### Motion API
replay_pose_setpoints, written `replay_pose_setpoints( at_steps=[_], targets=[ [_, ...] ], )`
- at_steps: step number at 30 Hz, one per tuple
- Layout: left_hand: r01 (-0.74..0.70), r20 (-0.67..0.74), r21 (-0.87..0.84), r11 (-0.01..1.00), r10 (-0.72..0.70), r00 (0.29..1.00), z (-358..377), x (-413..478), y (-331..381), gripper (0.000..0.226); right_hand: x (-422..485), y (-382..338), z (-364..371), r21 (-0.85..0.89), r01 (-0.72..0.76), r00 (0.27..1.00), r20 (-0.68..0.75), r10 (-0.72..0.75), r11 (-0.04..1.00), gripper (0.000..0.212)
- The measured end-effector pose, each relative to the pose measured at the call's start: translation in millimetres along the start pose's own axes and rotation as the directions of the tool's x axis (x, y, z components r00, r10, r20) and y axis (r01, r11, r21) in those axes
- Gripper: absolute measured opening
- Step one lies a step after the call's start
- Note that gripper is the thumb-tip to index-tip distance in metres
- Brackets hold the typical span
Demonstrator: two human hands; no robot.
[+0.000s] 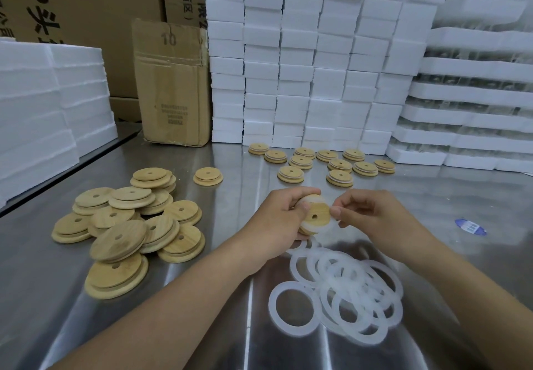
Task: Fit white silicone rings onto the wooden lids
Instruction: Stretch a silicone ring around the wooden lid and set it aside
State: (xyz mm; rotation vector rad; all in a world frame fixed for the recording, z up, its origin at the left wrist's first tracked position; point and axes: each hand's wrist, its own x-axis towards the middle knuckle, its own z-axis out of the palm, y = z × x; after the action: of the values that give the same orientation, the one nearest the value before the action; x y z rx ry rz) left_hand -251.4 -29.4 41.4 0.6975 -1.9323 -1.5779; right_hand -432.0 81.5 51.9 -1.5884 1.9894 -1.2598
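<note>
Round pale wooden lids [121, 242] show matt, visibly grained faces. Translucent white silicone rings [340, 291] look smooth and soft. The brushed steel tabletop [230, 167] is glossy; stacked white foam blocks [288, 81] appear rough-edged.

The left hand [284, 213] covers the left rim of the wooden lid [315, 215]. Print on the cardboard box [173, 86] and on the blue sticker [470, 226] near the table [202, 326]'s right edge is unreadable.

Single view, worn at head height, wide-angle. Looks forward and down across the steel table [202, 297]. Sits near above the left hand [284, 216] and right hand [366, 211], at centre. Reaches far to the stacked white foam blocks [302, 81]. Curves straight lines at left and right edges.
</note>
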Motion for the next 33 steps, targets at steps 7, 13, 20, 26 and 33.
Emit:
replay_pose_setpoints(
  at_steps=[7, 13, 20, 26, 33],
  targets=[
    [0.009, 0.015, -0.077, 0.997, -0.008, 1.000, -3, -2, 3, 0.040, 0, 2, -2, 0.025, -0.066, 0.996, 0.054, 0.065, 0.997, 0.013],
    [0.039, 0.043, -0.163, 0.986, -0.032, 0.999, -6, -1, 3, 0.045, -2, 0, 1, 0.098, -0.068, 0.996, 0.056, 0.062, 0.993, 0.025],
    [-0.048, 0.025, -0.124, 0.991, 0.051, 0.998, -4, -1, 2, 0.034, -3, -5, 2, 0.215, -0.039, 0.996, 0.090, 0.020, 0.976, 0.029],
    [-0.111, -0.201, -0.149, 0.983, 0.080, 0.976, -10, 2, -1, 0.016, -3, -7, 3, 0.277, 0.055, 0.998, -0.024, -0.050, 0.959, 0.024],
    [-0.104, -0.238, -0.111, 0.988, 0.075, 0.968, -15, 3, -4, 0.009, -4, -8, 5, 0.239, 0.072, 0.997, -0.045, -0.064, 0.968, 0.023]
  ],
)
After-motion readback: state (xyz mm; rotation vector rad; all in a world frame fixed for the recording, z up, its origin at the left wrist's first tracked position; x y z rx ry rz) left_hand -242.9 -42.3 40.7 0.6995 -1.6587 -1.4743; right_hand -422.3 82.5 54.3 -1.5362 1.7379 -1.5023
